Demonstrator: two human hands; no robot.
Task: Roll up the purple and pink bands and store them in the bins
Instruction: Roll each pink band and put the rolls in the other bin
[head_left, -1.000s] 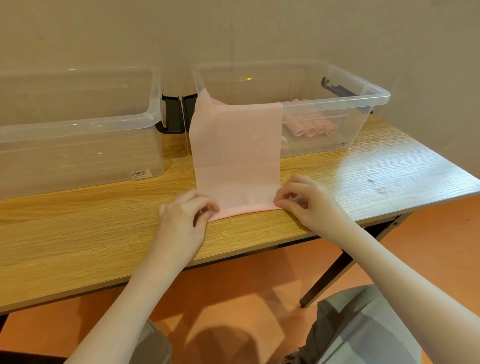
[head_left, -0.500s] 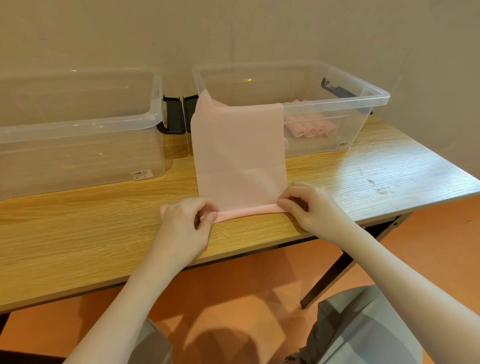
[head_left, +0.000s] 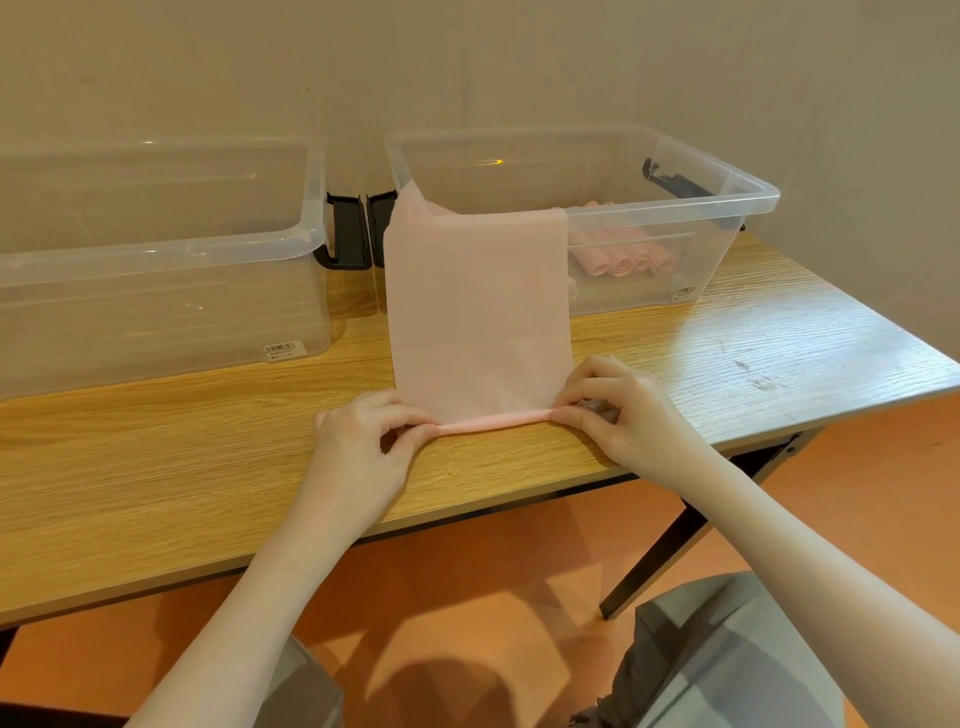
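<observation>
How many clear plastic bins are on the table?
2. One bin stands at the back left; the other bin stands at the back right, with pink rolls inside and a pink band draped over its front.

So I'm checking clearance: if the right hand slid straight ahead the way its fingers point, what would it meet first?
The right hand points leftward along the pink band's rolled edge, so probably the left hand first.

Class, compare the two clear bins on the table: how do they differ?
The right bin holds pink rolls; no contents show in the left bin. A pink band drapes over the right bin's front wall; nothing drapes over the left bin. Both are clear, lidless, with black latches.
</observation>
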